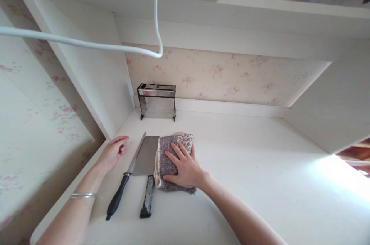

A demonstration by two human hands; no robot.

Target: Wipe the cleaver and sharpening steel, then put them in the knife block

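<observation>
My right hand [183,168] lies flat, fingers spread, on a folded grey cloth [173,148] on the white counter [245,168]. Just left of the cloth lies a cleaver [146,160] with a wide steel blade and dark handle pointing toward me. A narrow knife [127,175] with a black handle lies beside it, further left. My left hand [114,152] rests near the counter's left edge, fingers loosely curled and holding nothing, close to the narrow knife's blade. A bracelet is on my left wrist.
A steel knife rack [157,100] stands at the back left against the flowered wall. A white cable [86,42] hangs across the upper view. Shelf walls close in both sides; an upper shelf [289,4] holds packages.
</observation>
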